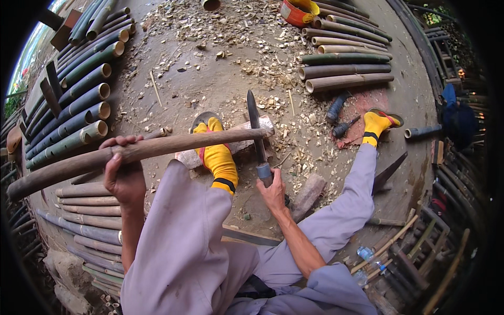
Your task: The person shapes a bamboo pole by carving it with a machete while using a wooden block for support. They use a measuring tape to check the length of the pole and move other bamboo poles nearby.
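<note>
My left hand [126, 173] is wrapped round a long brown bamboo pole [194, 142], which slants up to the right across the view. A long, dark-bladed knife [253, 111] points away from me, its grey-collared handle closed in my right hand [272, 191]. The pole's right end crosses the blade in this view; I cannot tell whether they touch. Below that end lies a pale wooden block [266, 124]. My left foot, in a yellow sock [219, 160] and sandal, rests by the block.
Cut bamboo tubes [86, 134] lie in rows at left, with more tubes [346, 71] at upper right beside a red-yellow bucket [298, 12]. Wood chips [184, 29] litter the ground. Two dark tools [337, 107] lie near my right foot [379, 123]; a saw blade [389, 170] is by my right leg.
</note>
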Demonstrator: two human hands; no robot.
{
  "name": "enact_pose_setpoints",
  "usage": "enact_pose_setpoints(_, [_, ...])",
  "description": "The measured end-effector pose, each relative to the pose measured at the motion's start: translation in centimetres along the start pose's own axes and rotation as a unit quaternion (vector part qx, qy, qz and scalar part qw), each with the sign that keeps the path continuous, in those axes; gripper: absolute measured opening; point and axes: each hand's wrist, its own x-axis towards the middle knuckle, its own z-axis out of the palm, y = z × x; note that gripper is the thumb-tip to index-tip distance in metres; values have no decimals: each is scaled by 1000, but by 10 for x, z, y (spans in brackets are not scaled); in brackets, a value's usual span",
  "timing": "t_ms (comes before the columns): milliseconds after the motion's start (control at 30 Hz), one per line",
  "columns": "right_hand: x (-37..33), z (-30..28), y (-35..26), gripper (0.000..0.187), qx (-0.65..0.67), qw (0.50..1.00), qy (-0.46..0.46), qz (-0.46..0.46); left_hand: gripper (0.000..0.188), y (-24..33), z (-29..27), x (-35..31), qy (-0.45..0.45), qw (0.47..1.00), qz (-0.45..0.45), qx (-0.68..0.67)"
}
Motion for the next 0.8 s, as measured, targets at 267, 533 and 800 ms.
enact_pose_setpoints(267, [9, -18, -13, 45, 49, 998, -38, 2, 32, 43, 63, 10, -100, 987, 120, 35])
enact_pose_setpoints(533, [25, -22, -25, 48, 47, 994, -17, -94, 18, -11, 116, -5, -180, 962, 182, 96])
enact_pose_setpoints(800, [57, 9, -31, 40, -26, 993, -13, -112, 20, -11, 122, -2, -182, 964, 167, 96])
